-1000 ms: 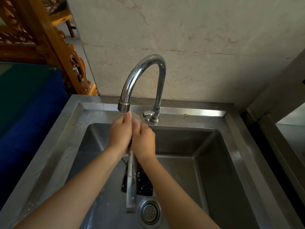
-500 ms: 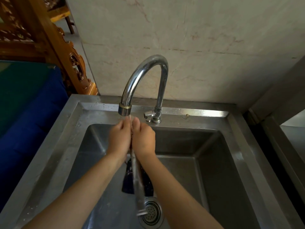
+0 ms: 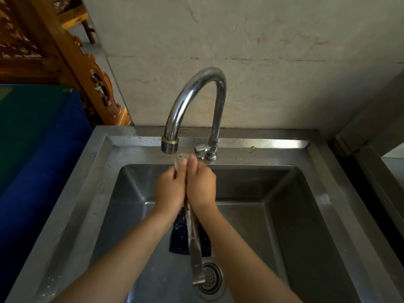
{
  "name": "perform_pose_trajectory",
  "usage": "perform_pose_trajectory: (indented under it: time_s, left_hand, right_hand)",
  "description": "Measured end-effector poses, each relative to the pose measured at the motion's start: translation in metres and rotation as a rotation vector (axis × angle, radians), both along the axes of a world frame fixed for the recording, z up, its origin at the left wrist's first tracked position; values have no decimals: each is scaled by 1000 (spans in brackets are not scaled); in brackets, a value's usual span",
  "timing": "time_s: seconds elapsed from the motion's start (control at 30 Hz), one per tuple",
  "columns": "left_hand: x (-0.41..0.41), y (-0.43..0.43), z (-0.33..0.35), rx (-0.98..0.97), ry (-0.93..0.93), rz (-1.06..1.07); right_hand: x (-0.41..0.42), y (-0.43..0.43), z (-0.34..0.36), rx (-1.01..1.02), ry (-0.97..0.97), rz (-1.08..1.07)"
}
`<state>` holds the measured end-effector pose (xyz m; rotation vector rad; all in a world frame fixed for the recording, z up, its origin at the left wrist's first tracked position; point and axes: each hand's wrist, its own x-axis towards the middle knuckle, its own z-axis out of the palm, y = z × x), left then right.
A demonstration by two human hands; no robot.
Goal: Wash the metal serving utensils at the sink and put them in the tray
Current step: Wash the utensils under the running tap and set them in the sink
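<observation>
Both hands are over the sink (image 3: 328, 193), raised close to its rear edge, directly beneath the spout of the faucet (image 3: 192, 92). The left hand (image 3: 169, 191) and the right hand (image 3: 202, 186) are set side by side and clasp one metal serving utensil (image 3: 196, 259) between them. The fingers (image 3: 183, 163) of each hand lie pressed together and curl round the upper shaft. The fingertips reach the utensil's perforated head, which shows just below the spout. The flat handle hangs down between the wrists, and its end sits over the drain strainer (image 3: 213, 281) near the front of the basin. Whether it touches the strainer cannot be told. A dark object (image 3: 179, 237) lies on the basin floor behind the handle.
</observation>
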<state>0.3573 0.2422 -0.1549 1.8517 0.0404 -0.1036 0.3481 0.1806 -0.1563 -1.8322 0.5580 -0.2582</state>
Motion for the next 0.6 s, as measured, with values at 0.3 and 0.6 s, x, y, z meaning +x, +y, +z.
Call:
perform_pose_trajectory:
  time_s: [0.3,0.6]
  left_hand:
    - [-1,-2,-7,-2,-11,-6]
    - [22,14,5,-65,20,0]
  right_hand:
    - [-5,3,-2,36,-1,-9]
    - [-14,22,-5,21,-51,59]
